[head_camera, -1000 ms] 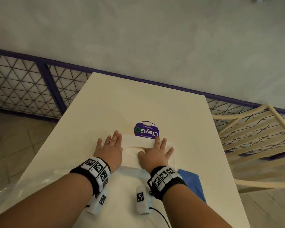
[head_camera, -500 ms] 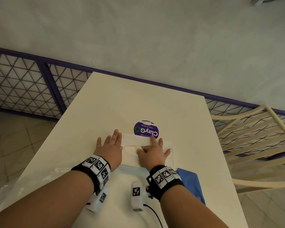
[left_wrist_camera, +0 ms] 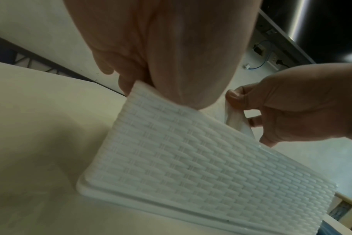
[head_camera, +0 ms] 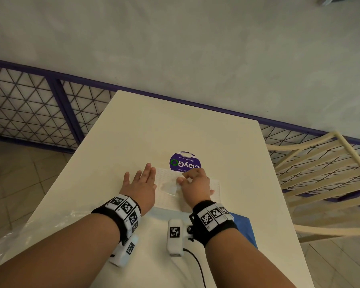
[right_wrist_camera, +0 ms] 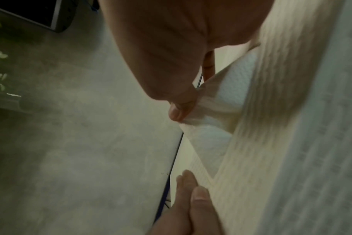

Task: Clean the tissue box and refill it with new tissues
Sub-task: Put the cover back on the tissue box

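Box (head_camera: 187,190) lies flat on bench (head_camera: 175,129), near edge. Left hand (head_camera: 140,188), fingers straight, presses its left end, likely to anchor it. Right hand (head_camera: 195,183) grip clamped on tissue (left_wrist_camera: 238,117) at the slot, probably drawing out the first sheet.

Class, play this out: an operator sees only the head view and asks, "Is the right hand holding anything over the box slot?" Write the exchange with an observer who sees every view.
Observer: Yes. The right hand pinches a tissue between thumb and finger.
Operator: Is it free of the tissue box?
Observer: No, its lower end runs down into the tissue box.
Operator: And the left hand?
Observer: The left hand lies flat, fingers straight on the box's end.
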Demonstrator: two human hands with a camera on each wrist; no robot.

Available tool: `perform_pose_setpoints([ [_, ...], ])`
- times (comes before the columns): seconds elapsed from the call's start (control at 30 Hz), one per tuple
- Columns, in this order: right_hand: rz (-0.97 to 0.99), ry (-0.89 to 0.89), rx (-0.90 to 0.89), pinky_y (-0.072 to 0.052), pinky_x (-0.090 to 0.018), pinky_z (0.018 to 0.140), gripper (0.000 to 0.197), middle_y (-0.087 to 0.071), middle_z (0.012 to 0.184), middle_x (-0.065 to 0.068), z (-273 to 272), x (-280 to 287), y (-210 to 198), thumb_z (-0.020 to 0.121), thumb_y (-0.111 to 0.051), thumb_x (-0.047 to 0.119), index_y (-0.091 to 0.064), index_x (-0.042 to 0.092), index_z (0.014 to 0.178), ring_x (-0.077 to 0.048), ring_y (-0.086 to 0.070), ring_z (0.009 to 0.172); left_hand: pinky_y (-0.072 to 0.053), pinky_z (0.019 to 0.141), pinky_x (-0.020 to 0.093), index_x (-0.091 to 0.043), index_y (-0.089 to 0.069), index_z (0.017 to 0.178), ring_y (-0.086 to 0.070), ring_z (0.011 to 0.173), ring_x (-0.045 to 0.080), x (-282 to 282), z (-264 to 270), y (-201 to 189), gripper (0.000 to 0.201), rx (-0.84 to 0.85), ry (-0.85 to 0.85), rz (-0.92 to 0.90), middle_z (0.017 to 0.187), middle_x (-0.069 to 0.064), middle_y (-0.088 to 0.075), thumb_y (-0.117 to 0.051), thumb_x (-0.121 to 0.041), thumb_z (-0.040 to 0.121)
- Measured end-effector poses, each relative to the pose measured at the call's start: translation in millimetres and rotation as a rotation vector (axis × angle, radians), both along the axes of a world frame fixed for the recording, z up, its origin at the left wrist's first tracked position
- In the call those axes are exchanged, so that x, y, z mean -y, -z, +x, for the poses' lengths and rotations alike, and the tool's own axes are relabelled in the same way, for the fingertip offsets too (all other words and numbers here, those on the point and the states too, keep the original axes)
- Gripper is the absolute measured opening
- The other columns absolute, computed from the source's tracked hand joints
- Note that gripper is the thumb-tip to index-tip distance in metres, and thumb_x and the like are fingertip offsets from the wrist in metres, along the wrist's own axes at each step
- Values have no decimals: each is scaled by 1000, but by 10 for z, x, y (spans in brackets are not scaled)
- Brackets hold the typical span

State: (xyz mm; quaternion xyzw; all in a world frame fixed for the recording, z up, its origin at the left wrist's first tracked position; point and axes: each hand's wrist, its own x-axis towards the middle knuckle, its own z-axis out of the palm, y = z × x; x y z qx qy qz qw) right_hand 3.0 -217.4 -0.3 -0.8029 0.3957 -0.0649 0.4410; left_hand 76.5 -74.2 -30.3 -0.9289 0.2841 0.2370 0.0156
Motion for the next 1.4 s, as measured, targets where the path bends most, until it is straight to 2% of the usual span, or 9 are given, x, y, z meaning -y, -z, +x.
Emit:
perform_pose_setpoints([
  [0.13, -43, -135, 13, -31, -47, 107, 12, -44, 98, 22, -86, 81, -10, 82, -69, 25, -57, 28, 83, -13, -44, 108, 4, 116, 51, -18, 19, 147, 2, 147, 20, 13, 4, 14, 57, 2, -8, -8, 155, -3, 27, -12, -27, 100],
  [0.23, -93, -262, -3, -35, -35, 108, 32, -44, 130, 2, -213, 213, -81, 80, -70, 21, -60, 25, 111, -19, -46, 121, 3, 116, 53, -21, 17, 148, 5, 147, 23, -26, 7, -23, 56, -4, -2, -20, 155, -4, 27, -12, -30, 100],
  [0.37, -227, -313, -209, -30, -26, 107, 52, -33, 145, 2, -606, 472, -211, 79, -73, 23, -53, 26, 126, -22, -37, 131, -9, 118, 45, -24, 9, 150, -2, 147, 22, -167, -45, -181, 63, 28, 1, -185, 154, 0, 31, -21, -44, 99],
  [0.57, -304, -350, -279, -29, -20, 104, 48, -40, 143, 9, -1054, 423, -78, 83, -69, 33, -56, 23, 128, -15, -37, 129, -31, 109, 32, -19, -28, 146, -41, 131, 20, -383, -327, -301, 60, 57, 36, -188, 159, -1, -10, -46, -43, 94],
  [0.7, -374, -384, -301, -26, -17, 105, 37, -45, 140, 3, -1012, 357, 57, 92, -56, 27, -56, 19, 128, -17, -36, 127, -38, 106, 32, -18, -40, 139, -49, 125, 23, -354, -301, -241, 46, 82, 21, -217, 156, 0, -25, -42, -12, 93],
  [0.9, -369, -325, -266, -31, -23, 105, 32, -50, 133, 0, -598, 529, 11, 89, -61, 21, -62, 14, 121, -20, -39, 125, -37, 106, 36, -11, -40, 138, -44, 130, 24, -88, 46, -329, 47, 112, 25, -149, 156, 5, -24, -35, -6, 91],
  [1.07, -339, -276, -298, -39, -31, 106, 33, -52, 128, -5, -344, 606, -63, 88, -63, 17, -61, 11, 120, -24, -45, 122, -42, 90, 35, -10, -51, 120, -55, 105, 28, 69, 227, -344, 37, 120, 19, -109, 126, 6, -50, -36, -2, 87],
  [1.2, -348, -277, -312, -38, -29, 105, 32, -51, 128, -2, -333, 614, -19, 88, -63, 18, -62, 13, 119, -23, -42, 123, -40, 80, 35, -11, -50, 113, -56, 100, 27, 69, 228, -278, 33, 126, 39, -72, 120, 6, -50, -40, -2, 83],
  [1.4, -322, -208, -200, -42, -24, 94, 39, -52, 131, 5, -452, 506, -96, 82, -66, 26, -60, 29, 120, -9, -49, 112, -30, 110, 31, -24, -21, 149, -32, 137, 21, -272, 358, -493, 69, -57, 18, -184, 157, -1, -17, -53, -15, 89],
])
